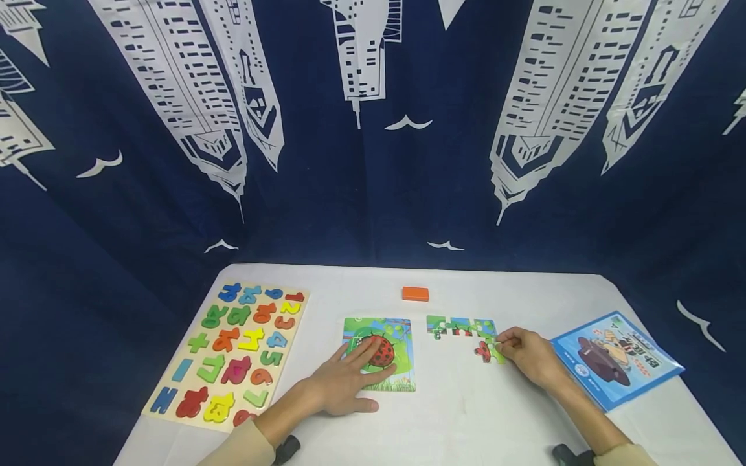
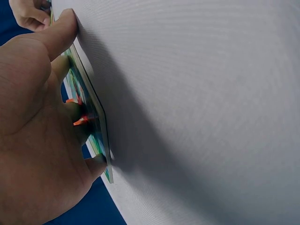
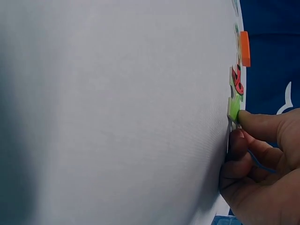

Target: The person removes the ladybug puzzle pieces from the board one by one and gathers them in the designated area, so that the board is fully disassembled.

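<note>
My left hand (image 1: 344, 385) lies with spread fingers on a square ladybug puzzle board (image 1: 402, 378), covering its lower left part. Seen from the left wrist, the thumb stands apart from the board's edge (image 2: 96, 96). To the right of the board, several joined jigsaw pieces (image 1: 460, 325) form a row along the top with a stretch running down on the right. At the lower end of that stretch, my right hand (image 1: 527, 356) pinches a green puzzle piece (image 3: 233, 108) between thumb and fingers. A piece with red ladybug parts (image 3: 237, 80) lies just beside it.
An orange block (image 1: 416, 294) sits behind the puzzle things. On the left lies a wooden number board (image 1: 195, 360) with colourful raised numerals. A blue picture packet (image 1: 612, 359) is at the right, near my right forearm. Behind the white table (image 1: 454, 427) hangs a dark blue patterned cloth (image 1: 373, 194).
</note>
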Available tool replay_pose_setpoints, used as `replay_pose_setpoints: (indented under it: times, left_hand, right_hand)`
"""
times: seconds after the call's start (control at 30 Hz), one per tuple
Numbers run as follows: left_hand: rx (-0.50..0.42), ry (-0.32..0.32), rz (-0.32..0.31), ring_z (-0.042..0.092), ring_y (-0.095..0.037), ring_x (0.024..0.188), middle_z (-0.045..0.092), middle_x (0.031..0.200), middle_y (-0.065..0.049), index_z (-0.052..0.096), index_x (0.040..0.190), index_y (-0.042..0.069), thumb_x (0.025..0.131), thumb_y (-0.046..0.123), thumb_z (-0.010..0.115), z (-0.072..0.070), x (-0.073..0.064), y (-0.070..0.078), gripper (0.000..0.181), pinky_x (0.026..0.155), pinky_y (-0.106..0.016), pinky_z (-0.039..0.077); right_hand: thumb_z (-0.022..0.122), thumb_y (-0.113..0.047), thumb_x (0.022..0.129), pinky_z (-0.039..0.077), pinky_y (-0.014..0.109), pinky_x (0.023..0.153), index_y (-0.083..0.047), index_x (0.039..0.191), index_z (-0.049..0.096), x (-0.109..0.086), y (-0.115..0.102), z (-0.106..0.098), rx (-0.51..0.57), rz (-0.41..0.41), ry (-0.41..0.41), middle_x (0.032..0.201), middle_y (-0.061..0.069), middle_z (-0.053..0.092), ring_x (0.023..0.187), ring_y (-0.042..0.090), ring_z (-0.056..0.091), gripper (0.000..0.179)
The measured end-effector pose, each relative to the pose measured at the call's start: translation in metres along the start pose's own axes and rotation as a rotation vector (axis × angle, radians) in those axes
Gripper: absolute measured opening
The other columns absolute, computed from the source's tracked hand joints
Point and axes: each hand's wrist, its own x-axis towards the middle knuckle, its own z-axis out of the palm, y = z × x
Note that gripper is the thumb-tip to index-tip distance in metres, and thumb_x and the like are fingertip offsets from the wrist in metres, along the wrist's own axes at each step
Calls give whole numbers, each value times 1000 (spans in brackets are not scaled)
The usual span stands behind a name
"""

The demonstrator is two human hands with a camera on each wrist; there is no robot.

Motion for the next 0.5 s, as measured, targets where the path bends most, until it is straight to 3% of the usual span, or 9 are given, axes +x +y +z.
replay_pose_setpoints:
  times: [0.5]
  left_hand:
    - [-2, 0, 7, 0, -28, 156, 3, 170, -9, 25, 158, 42, 96, 60, 55, 0, 0, -1, 71, 121, -61, 14]
  right_hand:
    - [69, -13, 94, 48, 28, 63, -2, 106, 70, 3, -2, 1, -25, 2, 17, 88, 5, 69, 77, 18, 59, 17]
